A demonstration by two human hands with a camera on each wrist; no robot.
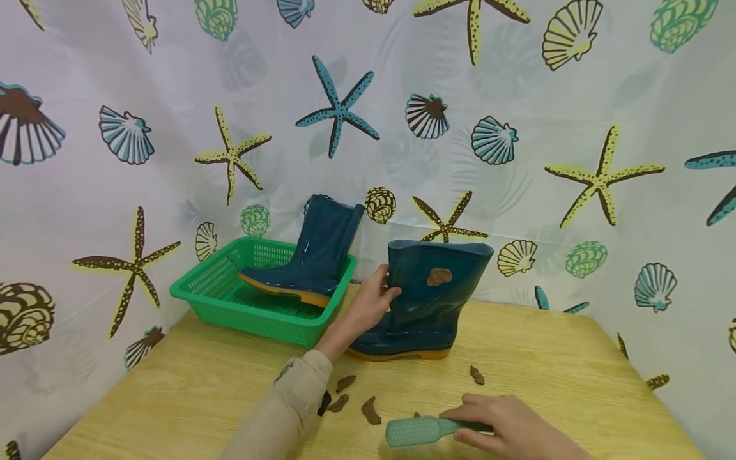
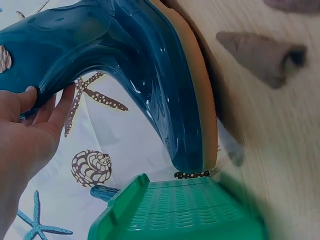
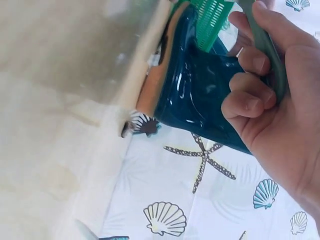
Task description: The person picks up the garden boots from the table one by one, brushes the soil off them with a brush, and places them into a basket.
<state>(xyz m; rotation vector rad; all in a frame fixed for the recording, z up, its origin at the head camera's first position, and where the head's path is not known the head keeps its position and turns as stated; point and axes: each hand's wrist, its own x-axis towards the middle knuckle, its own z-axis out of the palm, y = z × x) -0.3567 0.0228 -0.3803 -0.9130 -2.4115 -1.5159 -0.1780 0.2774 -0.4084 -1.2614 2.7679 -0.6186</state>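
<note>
A dark blue rubber boot [image 1: 425, 300] with an orange sole stands on the table, its toe to the left. A brown patch that looks like mud [image 1: 439, 276] sticks to its shaft. My left hand [image 1: 370, 300] grips the front of the shaft, thumb on the near side, fingers behind. In the left wrist view that hand [image 2: 30, 130] pinches the boot's shaft [image 2: 55, 50]. My right hand [image 1: 506, 425] holds a green brush [image 1: 413, 431] by its handle, low in front of the boot. In the right wrist view the fingers curl round the handle [image 3: 267, 45].
A green plastic basket [image 1: 253, 322] stands at the back left with a second blue boot [image 1: 322, 246] in it. Several brown crumbs lie on the wooden table [image 1: 540, 358], one of them a curved piece [image 1: 370, 410]. A patterned curtain [image 1: 397, 160] hangs round the table.
</note>
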